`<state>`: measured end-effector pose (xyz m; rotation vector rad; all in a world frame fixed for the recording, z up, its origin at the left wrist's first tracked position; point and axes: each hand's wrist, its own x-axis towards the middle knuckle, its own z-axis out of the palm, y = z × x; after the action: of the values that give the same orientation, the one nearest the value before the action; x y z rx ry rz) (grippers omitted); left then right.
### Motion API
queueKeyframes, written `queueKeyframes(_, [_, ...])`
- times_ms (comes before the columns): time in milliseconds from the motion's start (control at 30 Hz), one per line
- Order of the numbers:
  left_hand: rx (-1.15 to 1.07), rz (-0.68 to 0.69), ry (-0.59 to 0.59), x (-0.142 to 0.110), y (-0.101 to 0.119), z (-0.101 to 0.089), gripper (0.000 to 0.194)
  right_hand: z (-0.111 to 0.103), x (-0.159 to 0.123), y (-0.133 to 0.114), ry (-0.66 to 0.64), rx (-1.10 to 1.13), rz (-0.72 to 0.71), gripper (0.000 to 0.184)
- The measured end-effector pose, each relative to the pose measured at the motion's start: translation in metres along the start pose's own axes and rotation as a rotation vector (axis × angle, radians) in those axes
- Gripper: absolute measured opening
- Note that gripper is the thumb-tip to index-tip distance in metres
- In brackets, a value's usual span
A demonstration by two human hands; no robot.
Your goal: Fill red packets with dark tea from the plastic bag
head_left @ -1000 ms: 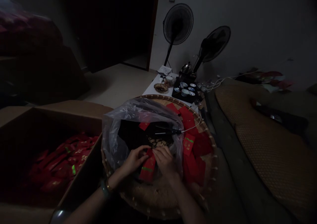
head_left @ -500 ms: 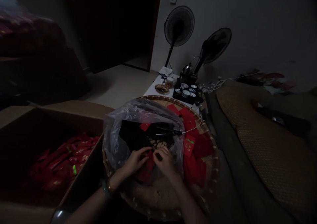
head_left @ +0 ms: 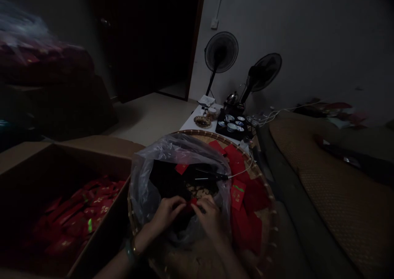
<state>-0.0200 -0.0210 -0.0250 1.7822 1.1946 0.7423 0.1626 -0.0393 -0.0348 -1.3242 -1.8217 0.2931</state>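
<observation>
My left hand point(head_left: 166, 215) and my right hand point(head_left: 209, 220) meet over a wide round bamboo tray point(head_left: 200, 134), pinching a red envelope point(head_left: 191, 205) between them. Most of that envelope is hidden by my fingers. A clear plastic bag point(head_left: 143, 184) lies open on the tray around my hands, with a dark mass point(head_left: 166, 180) and a black corded tool point(head_left: 209, 175) inside. One small red envelope point(head_left: 181, 169) rests on the dark mass. More red envelopes point(head_left: 243, 207) lie on the tray to the right of my right hand.
To the left, an open cardboard box point(head_left: 101, 147) holds many red packets point(head_left: 74, 217). Beyond the tray stand a low white table point(head_left: 192, 125) with a tea set point(head_left: 230, 125) and two black fans point(head_left: 221, 52). A woven mat point(head_left: 335, 188) lies to the right.
The red envelope has sunk lower between my hands and shows much less. The whole scene sits slightly lower in the view, as my head has tilted up.
</observation>
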Motion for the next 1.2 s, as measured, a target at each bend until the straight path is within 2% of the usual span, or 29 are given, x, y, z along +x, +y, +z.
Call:
queueKeyframes(200, [0.014, -0.063, -0.065, 0.003, 0.004, -0.004, 0.026, -0.003, -0.002, 0.001, 0.056, -0.039, -0.046, 0.017])
queueKeyframes(333, [-0.011, -0.052, -0.043, 0.003, 0.008, -0.006, 0.027, 0.001, -0.003, 0.004, 0.094, -0.013, 0.018, 0.018])
queueKeyframes(500, [-0.181, -0.062, 0.004, 0.004, -0.003, -0.005, 0.031, 0.006, -0.004, 0.006, -0.083, 0.249, 0.185, 0.024])
queueKeyframes(667, [-0.288, -0.072, -0.047, 0.004, -0.012, -0.001, 0.037, 0.009, 0.001, 0.0, -0.283, 0.572, 0.377, 0.047])
queueKeyframes(767, [-0.299, -0.107, -0.083, 0.005, -0.014, -0.002, 0.045, 0.008, 0.003, -0.001, -0.312, 0.59, 0.431, 0.054])
queueKeyframes(900, [-0.348, -0.167, -0.106, 0.007, -0.016, -0.004, 0.054, 0.007, 0.002, 0.0, -0.291, 0.635, 0.476, 0.053])
queueKeyframes(1067, [-0.36, -0.186, -0.192, 0.005, -0.014, -0.004, 0.055, 0.012, -0.008, -0.001, -0.463, 0.661, 0.49, 0.049])
queueKeyframes(1200, [-0.303, -0.197, -0.154, 0.005, -0.011, -0.007, 0.042, 0.008, -0.01, -0.008, -0.577, 0.506, 0.523, 0.046])
